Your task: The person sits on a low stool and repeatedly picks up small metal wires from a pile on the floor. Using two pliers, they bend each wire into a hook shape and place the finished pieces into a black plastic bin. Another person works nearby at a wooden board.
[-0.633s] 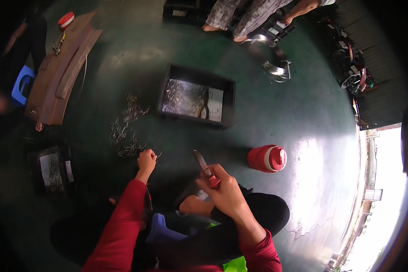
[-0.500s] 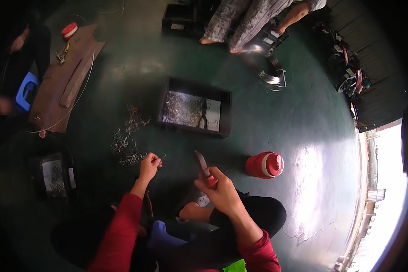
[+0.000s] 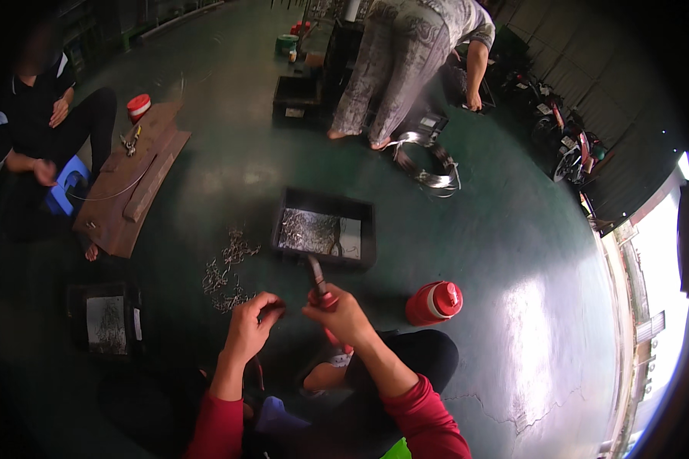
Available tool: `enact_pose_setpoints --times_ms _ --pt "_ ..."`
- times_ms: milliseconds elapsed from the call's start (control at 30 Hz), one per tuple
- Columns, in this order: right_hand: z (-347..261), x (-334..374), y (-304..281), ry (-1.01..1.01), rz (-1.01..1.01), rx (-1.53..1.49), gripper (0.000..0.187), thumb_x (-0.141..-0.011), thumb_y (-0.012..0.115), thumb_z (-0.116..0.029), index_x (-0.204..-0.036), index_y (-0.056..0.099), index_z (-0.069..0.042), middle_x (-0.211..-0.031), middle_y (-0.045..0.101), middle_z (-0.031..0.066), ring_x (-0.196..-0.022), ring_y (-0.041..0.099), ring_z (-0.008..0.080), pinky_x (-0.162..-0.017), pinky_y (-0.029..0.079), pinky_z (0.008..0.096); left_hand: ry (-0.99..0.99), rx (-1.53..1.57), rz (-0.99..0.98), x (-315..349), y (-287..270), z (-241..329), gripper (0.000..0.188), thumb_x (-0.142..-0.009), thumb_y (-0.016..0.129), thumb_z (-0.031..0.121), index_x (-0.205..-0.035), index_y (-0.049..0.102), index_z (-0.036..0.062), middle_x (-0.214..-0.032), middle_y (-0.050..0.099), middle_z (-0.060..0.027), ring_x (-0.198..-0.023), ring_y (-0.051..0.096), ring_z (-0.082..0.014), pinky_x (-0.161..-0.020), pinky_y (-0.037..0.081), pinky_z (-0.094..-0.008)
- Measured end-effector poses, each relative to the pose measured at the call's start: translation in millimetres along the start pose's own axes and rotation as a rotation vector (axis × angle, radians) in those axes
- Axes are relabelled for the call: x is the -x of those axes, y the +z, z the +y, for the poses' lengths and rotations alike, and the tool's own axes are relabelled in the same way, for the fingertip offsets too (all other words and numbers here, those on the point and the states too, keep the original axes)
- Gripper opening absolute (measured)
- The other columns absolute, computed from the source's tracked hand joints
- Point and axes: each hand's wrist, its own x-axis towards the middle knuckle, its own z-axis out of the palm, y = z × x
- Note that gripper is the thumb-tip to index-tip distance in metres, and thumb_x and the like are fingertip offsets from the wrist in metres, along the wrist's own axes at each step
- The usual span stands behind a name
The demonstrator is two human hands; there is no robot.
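Note:
My right hand (image 3: 343, 316) is wrapped round red-handled pliers (image 3: 318, 279), whose metal jaws point up and away. One red handle shows below the fist. To its left, my left hand (image 3: 249, 327) is closed in a pinch, thumb against fingers; whatever it holds is too small and blurred to name. Just beyond the left hand, a loose pile of small bent wire pieces (image 3: 226, 279) lies on the floor. Past the plier jaws stands a black crate (image 3: 367, 233) with many more metal pieces on a pale lining.
A red jug (image 3: 434, 304) stands right of my right hand. Another black crate (image 3: 136, 306) is at left. Far left, a seated person (image 3: 53, 115) is beside brown boards (image 3: 126, 176). Beyond a wire coil (image 3: 429, 180), another person (image 3: 406, 61) bends over. Motorbikes (image 3: 566, 145) stand far right.
The view has tilted up, showing more of both people. My right hand has come nearer my left, bringing the pliers over. At the back, the other person has moved a black crate right.

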Motion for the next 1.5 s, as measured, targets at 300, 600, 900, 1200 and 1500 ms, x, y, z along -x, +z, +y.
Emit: enact_pose_setpoints --times_ms 300,600,900,1200,1500 --pt "2 3 13 -0.121 0.033 0.286 0.030 -0.076 0.075 -0.015 -0.100 0.061 -0.003 -0.087 0.067 0.0158 -0.082 0.067 0.0312 -0.075 0.051 0.0372 0.109 -0.032 -0.030 8 -13 9 0.011 -0.083 0.061 -0.006 -0.093 0.058 -0.0002 -0.085 0.066 -0.0137 -0.078 0.067 -0.0283 -0.067 0.051 -0.0344" --pt "-7 13 10 -0.127 -0.123 0.150 0.032 -0.076 0.078 -0.018 -0.098 0.062 -0.001 -0.083 0.068 0.0107 -0.078 0.066 0.0174 -0.073 0.051 0.0315 0.137 -0.047 -0.099 9 -17 9 0.011 -0.081 0.062 -0.007 -0.090 0.059 -0.0020 -0.085 0.067 -0.0115 -0.080 0.068 -0.0220 -0.070 0.052 -0.0316" --pt "-10 14 9 -0.062 -0.184 -0.058 0.023 -0.082 0.070 -0.010 -0.098 0.058 0.001 -0.080 0.061 0.0047 -0.061 0.058 0.0098 -0.059 0.047 0.0259 -0.051 0.339 0.019 8 -12 1 0.021 -0.089 0.062 0.004 -0.111 0.062 0.0019 -0.099 0.069 -0.0078 -0.091 0.065 -0.0123 -0.076 0.052 -0.0269" --pt "-12 7 14 -0.043 -0.073 -0.515 0.011 -0.085 0.067 -0.010 -0.088 0.060 -0.002 -0.086 0.062 0.0051 -0.075 0.059 0.0124 -0.074 0.044 0.0295 -0.338 0.644 0.075 10 5 6 0.021 -0.094 0.060 0.011 -0.109 0.064 -0.0024 -0.095 0.069 -0.0081 -0.089 0.065 -0.0126 -0.081 0.051 -0.0248" --pt "-19 13 13 0.075 -0.140 -0.383 0.017 -0.087 0.066 -0.009 -0.095 0.054 -0.001 -0.080 0.060 0.0052 -0.061 0.059 0.0121 -0.054 0.045 0.0248 -0.307 0.777 0.106 9 11 0 0.018 -0.092 0.062 0.011 -0.101 0.064 -0.0044 -0.091 0.068 -0.0097 -0.082 0.067 -0.0159 -0.080 0.054 -0.0291"
